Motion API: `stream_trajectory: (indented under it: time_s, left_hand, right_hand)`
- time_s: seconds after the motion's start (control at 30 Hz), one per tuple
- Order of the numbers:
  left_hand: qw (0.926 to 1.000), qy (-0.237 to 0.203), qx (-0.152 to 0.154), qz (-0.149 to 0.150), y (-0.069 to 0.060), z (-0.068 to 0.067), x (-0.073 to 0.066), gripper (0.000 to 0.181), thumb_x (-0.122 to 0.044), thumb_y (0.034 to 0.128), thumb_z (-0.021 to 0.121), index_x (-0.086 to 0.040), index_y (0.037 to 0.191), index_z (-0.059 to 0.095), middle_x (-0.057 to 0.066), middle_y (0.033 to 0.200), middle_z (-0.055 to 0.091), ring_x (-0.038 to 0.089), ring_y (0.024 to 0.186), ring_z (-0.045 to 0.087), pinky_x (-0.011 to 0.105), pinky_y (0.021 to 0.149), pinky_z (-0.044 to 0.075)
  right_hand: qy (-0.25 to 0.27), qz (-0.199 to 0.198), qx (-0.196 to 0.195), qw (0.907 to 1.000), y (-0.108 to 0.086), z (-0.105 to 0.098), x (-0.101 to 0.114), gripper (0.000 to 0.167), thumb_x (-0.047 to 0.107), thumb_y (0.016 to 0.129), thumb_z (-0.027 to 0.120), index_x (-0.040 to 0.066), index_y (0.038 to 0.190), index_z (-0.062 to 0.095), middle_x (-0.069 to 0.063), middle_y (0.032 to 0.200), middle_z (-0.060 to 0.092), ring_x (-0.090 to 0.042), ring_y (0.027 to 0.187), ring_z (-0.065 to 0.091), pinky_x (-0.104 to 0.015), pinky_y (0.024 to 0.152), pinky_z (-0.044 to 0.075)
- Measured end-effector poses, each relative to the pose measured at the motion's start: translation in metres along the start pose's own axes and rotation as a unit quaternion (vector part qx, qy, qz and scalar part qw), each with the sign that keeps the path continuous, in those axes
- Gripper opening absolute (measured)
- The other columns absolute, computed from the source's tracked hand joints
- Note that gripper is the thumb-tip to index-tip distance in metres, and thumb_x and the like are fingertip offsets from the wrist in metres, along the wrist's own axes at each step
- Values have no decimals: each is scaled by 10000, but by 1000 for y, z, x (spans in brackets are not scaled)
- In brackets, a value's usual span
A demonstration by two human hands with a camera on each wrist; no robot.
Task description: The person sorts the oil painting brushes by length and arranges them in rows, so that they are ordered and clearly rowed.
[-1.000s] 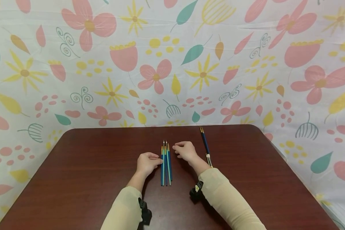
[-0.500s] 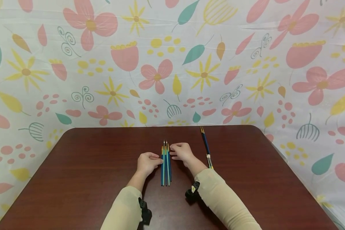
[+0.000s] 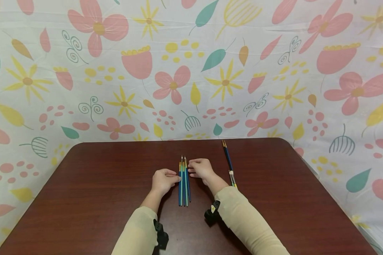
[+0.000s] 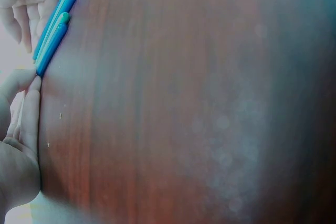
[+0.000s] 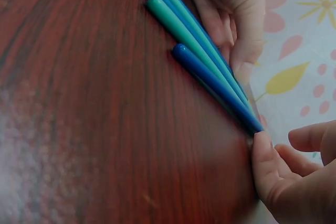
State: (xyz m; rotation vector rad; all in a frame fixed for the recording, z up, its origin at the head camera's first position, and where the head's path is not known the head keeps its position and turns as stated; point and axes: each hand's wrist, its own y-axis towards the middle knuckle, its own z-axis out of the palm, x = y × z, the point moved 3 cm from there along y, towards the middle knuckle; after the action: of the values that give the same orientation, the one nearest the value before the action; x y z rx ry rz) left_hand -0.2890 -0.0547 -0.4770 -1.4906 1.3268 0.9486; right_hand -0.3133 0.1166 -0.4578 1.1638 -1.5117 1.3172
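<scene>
Several slim paintbrushes with blue and green handles (image 3: pixel 184 191) lie side by side on the table, bristles toward the wall. My left hand (image 3: pixel 162 181) touches the left side of the row with its fingertips. On the other side my right hand (image 3: pixel 202 168) has its fingers beside the row, near the brush heads. In the right wrist view the right hand (image 5: pixel 296 174) touches the outer blue paintbrush (image 5: pixel 210 82) with one finger, its thumb held apart. The left wrist view shows the left hand (image 4: pixel 21 129) at the nearest blue handle (image 4: pixel 52 48). Neither hand curls round a brush.
Farther right on the brown table (image 3: pixel 92 191) lie two dark-handled paintbrushes (image 3: pixel 228 156). Below them more brushes with pale tips (image 3: pixel 231 175) run out of sight under the right sleeve (image 3: pixel 242 212). A flower-patterned cloth (image 3: pixel 191 71) hangs behind the table.
My right hand has moved left to the brush row, and the right-hand brushes have drawn in slightly closer together. The left hand has stayed in place.
</scene>
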Motion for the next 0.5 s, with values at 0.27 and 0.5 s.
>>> stream_trajectory:
  time_s: [0.27,0.5]
  left_hand:
    - [10000,-1,-6,63,0,-1,1,243,-146,759,782,-14,941,691,131,892,727,160,688,681,312,643,570]
    - [10000,43,18,84,-3,-2,-3,241,-143,761,778,-10,943,692,136,893,725,156,678,676,315,642,569]
  right_hand:
    - [-275,-32,-34,9996,3,3,2,279,100,940,549,-21,1179,627,-160,1018,660,-146,721,647,-266,595,568]
    - [-754,-118,-174,9969,8,7,5,240,99,911,598,-21,1108,663,-158,944,689,-144,637,633,-263,530,548]
